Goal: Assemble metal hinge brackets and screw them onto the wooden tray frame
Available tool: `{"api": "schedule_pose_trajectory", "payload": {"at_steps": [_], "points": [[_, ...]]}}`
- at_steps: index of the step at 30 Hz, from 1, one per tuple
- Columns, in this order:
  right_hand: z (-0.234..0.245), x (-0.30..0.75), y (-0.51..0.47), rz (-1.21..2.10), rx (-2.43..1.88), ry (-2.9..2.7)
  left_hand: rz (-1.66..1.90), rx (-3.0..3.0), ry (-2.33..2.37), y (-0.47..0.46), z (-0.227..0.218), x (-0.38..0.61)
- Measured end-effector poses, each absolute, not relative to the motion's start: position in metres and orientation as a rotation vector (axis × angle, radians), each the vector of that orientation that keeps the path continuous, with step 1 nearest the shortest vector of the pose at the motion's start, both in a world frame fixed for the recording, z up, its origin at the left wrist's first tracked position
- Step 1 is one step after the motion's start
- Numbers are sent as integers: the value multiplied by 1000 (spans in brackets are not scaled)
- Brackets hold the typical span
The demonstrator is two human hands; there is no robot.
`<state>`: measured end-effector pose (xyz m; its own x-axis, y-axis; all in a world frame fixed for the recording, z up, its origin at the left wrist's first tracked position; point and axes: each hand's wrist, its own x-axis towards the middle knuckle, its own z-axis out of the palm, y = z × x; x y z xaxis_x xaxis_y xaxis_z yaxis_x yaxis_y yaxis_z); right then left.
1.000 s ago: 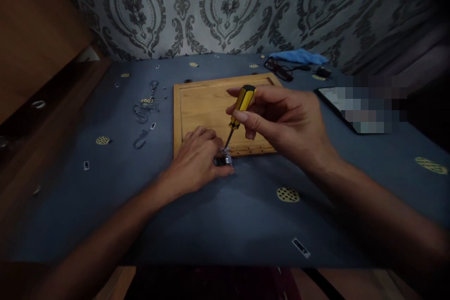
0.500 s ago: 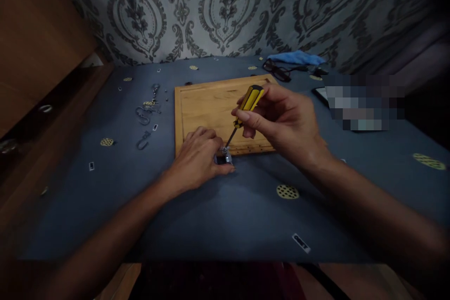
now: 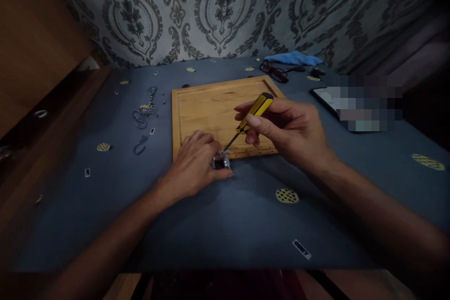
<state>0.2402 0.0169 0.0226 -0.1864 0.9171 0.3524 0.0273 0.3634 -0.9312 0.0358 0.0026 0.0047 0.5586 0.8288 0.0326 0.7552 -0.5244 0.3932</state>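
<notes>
A yellow and black screwdriver [image 3: 259, 107] is pinched by its handle in my right hand [image 3: 291, 126]. Its shaft slants down to the left, and the tip meets a small shiny metal piece [image 3: 225, 158] at the near edge of the wooden board [image 3: 211, 108]. My left hand [image 3: 198, 159] is closed around that metal piece, thumb on the near side and fingers on the far side. The fingers hide part of it, so its exact kind does not show.
Metal hooks [image 3: 140, 146] and small hardware [image 3: 152, 96] lie left of the board. Dark-framed glasses [image 3: 274, 72] and a blue cloth [image 3: 295, 58] are at the back right. A phone-like device [image 3: 323, 96], partly blurred out, lies on the right. A wooden cabinet [image 3: 38, 37] borders the left.
The screwdriver handle has tilted further to the right and lower, with my right hand shifted slightly along. My left hand keeps its grip on the metal piece. The whole view has moved a little.
</notes>
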Motion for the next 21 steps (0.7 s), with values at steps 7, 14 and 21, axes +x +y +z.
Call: {"api": "schedule_pose_trajectory", "payload": {"at_steps": [7, 14, 21], "points": [[23, 238, 17, 1024, -875, -1490, 293, 2472, 1305, 3, 5, 36], [16, 239, 20, 1021, -828, -1441, 284, 2474, 1293, 3, 5, 35], [17, 238, 18, 1018, -842, -1465, 314, 2470, 1288, 3, 3, 35]]}}
